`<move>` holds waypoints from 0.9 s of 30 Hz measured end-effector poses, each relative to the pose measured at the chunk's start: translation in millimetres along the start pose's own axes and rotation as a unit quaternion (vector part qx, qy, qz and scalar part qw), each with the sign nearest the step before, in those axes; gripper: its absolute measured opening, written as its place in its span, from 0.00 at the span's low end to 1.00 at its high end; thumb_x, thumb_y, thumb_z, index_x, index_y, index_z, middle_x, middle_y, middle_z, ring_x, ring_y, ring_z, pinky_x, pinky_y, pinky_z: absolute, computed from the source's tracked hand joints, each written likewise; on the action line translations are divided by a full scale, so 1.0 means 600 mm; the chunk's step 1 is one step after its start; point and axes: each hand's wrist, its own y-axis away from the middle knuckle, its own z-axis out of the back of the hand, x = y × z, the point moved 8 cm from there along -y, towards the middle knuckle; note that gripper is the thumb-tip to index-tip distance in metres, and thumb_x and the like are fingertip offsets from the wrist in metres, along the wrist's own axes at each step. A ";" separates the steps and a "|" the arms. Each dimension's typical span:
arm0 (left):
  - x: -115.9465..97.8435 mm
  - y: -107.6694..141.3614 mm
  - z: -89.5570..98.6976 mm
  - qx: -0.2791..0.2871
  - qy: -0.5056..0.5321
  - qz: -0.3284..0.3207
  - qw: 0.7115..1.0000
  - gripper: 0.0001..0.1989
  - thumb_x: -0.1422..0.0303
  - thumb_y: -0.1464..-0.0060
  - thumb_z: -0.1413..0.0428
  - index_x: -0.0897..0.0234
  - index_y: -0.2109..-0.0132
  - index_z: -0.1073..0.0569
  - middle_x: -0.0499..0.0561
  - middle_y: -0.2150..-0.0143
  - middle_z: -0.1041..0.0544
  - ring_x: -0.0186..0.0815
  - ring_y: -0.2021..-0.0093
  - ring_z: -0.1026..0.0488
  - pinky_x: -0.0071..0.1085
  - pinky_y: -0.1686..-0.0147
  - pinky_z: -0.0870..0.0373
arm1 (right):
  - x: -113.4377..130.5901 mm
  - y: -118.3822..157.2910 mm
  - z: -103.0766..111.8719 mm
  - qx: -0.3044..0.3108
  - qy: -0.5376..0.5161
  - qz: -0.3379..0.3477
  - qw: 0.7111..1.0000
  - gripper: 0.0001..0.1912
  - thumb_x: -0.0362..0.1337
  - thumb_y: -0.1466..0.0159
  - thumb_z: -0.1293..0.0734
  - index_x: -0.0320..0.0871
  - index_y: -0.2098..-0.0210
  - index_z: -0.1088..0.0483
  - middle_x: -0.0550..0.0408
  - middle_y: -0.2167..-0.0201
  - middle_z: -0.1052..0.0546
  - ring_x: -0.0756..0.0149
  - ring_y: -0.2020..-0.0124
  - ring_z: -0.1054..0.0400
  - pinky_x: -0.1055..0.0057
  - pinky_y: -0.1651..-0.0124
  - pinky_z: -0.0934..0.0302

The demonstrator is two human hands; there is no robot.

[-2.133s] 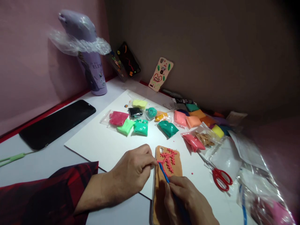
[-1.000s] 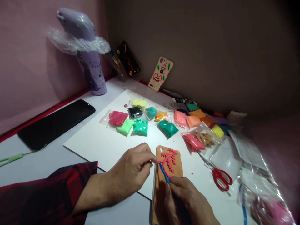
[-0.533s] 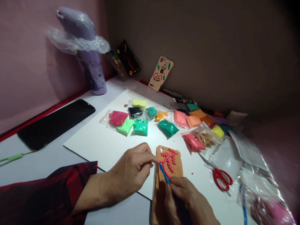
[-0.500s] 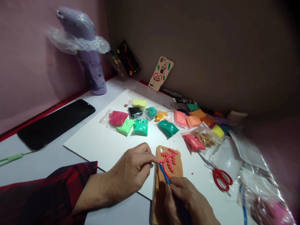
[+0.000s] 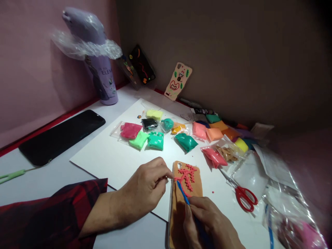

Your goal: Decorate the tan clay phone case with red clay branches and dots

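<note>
A phone case (image 5: 178, 211) coated in tan clay lies on the white board, with raised coral-pink clay branches (image 5: 187, 177) and small bumps on its upper half. My right hand (image 5: 207, 221) grips a blue modelling tool (image 5: 183, 193), its flat tip touching or just over a thin coral clay strand near the case's middle. On the left edge of the case, my left hand (image 5: 145, 188) is closed, with the index fingertip at the end of that strand. Its other fingers are curled in, and the thumb is mostly hidden.
Several bagged clay pieces, including a dark green one (image 5: 186, 141), lie beyond the case. Red-handled scissors (image 5: 246, 197) and plastic bags (image 5: 287, 211) are at right. A black phone (image 5: 62, 136) and a purple bottle (image 5: 105, 81) stand left; a decorated case (image 5: 178, 81) leans on the wall.
The blue tool's tip has shifted slightly right and down along the clay strand. My left hand has barely moved; the case stays in place.
</note>
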 end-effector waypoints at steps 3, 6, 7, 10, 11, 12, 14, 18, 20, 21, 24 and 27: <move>0.001 0.001 0.001 -0.006 -0.004 -0.002 1.000 0.12 0.85 0.49 0.53 0.71 0.65 0.28 0.50 0.68 0.33 0.30 0.67 0.35 0.27 0.67 0.38 | -0.001 0.002 0.000 -0.003 0.001 -0.027 1.000 0.06 0.35 0.37 0.36 0.44 0.71 0.32 0.55 0.76 0.23 0.70 0.77 0.29 0.75 0.75 0.36; 0.001 0.001 -0.002 0.006 -0.002 0.002 1.000 0.14 0.84 0.48 0.54 0.70 0.63 0.26 0.50 0.68 0.34 0.31 0.67 0.35 0.28 0.67 0.37 | -0.002 0.003 0.000 -0.017 -0.005 -0.032 0.999 0.08 0.37 0.36 0.37 0.44 0.71 0.32 0.55 0.77 0.24 0.70 0.78 0.29 0.75 0.78 0.37; 0.001 0.001 -0.003 0.011 -0.002 0.005 1.000 0.14 0.84 0.48 0.54 0.69 0.63 0.26 0.50 0.68 0.34 0.31 0.67 0.35 0.28 0.67 0.37 | -0.001 0.002 0.000 -0.018 -0.007 -0.025 0.999 0.09 0.38 0.36 0.37 0.44 0.71 0.31 0.55 0.77 0.24 0.70 0.78 0.29 0.75 0.78 0.37; 0.000 0.001 -0.004 0.022 -0.004 0.014 1.000 0.14 0.84 0.47 0.54 0.68 0.65 0.26 0.50 0.68 0.35 0.31 0.67 0.35 0.28 0.68 0.38 | 0.000 -0.003 -0.003 -0.014 -0.014 -0.010 1.000 0.09 0.38 0.36 0.37 0.43 0.72 0.31 0.55 0.77 0.24 0.70 0.78 0.29 0.76 0.78 0.37; -0.001 0.000 -0.004 0.024 -0.005 0.014 1.000 0.14 0.84 0.47 0.54 0.68 0.65 0.26 0.50 0.68 0.35 0.31 0.67 0.35 0.28 0.68 0.38 | 0.000 -0.004 -0.003 -0.016 -0.018 -0.007 1.000 0.08 0.37 0.36 0.37 0.43 0.72 0.31 0.55 0.77 0.24 0.70 0.78 0.29 0.76 0.78 0.37; -0.002 0.000 -0.004 0.025 -0.006 0.013 1.000 0.15 0.84 0.47 0.55 0.68 0.65 0.26 0.50 0.68 0.35 0.31 0.67 0.36 0.28 0.68 0.38 | 0.000 -0.006 -0.003 -0.016 -0.022 -0.006 1.000 0.07 0.36 0.37 0.36 0.43 0.71 0.31 0.55 0.77 0.24 0.70 0.78 0.29 0.76 0.77 0.36; -0.003 -0.001 -0.005 0.030 -0.012 0.012 0.999 0.15 0.85 0.47 0.55 0.69 0.65 0.25 0.50 0.68 0.35 0.31 0.66 0.36 0.28 0.67 0.38 | 0.001 -0.006 -0.005 -0.011 -0.036 0.002 0.999 0.05 0.34 0.38 0.35 0.43 0.71 0.31 0.56 0.77 0.24 0.71 0.78 0.29 0.77 0.77 0.36; -0.004 -0.001 -0.006 0.036 -0.019 0.005 0.999 0.15 0.86 0.48 0.54 0.70 0.64 0.25 0.49 0.68 0.37 0.30 0.67 0.37 0.27 0.68 0.39 | -0.001 -0.001 -0.003 -0.023 -0.036 -0.009 0.999 0.04 0.30 0.41 0.34 0.42 0.72 0.30 0.57 0.77 0.25 0.73 0.79 0.30 0.77 0.76 0.36; -0.004 0.000 -0.007 0.038 -0.022 0.005 0.999 0.15 0.86 0.48 0.54 0.71 0.65 0.25 0.49 0.69 0.37 0.30 0.67 0.37 0.27 0.68 0.39 | 0.000 0.001 -0.002 -0.020 -0.028 -0.013 0.999 0.03 0.30 0.41 0.34 0.42 0.72 0.29 0.56 0.76 0.24 0.73 0.78 0.30 0.76 0.76 0.36; -0.003 0.001 -0.008 0.039 -0.023 0.006 0.999 0.15 0.87 0.48 0.54 0.71 0.65 0.25 0.49 0.69 0.37 0.30 0.67 0.37 0.27 0.68 0.39 | 0.001 0.002 -0.003 -0.011 -0.024 -0.011 1.000 0.03 0.30 0.41 0.35 0.42 0.71 0.29 0.56 0.76 0.24 0.72 0.78 0.29 0.76 0.75 0.35; -0.003 0.002 -0.008 0.039 -0.026 0.004 0.999 0.15 0.86 0.48 0.54 0.72 0.64 0.25 0.49 0.68 0.36 0.30 0.67 0.37 0.27 0.67 0.39 | -0.001 0.002 -0.002 -0.003 -0.007 -0.023 1.000 0.03 0.31 0.41 0.35 0.43 0.71 0.29 0.55 0.75 0.24 0.71 0.77 0.29 0.75 0.74 0.34; -0.004 0.002 -0.008 0.043 -0.027 0.000 0.999 0.15 0.86 0.48 0.54 0.72 0.63 0.24 0.50 0.68 0.36 0.30 0.66 0.36 0.27 0.66 0.38 | 0.000 0.002 -0.002 -0.007 -0.017 -0.008 1.000 0.03 0.30 0.41 0.34 0.42 0.71 0.29 0.55 0.76 0.24 0.71 0.78 0.29 0.75 0.75 0.35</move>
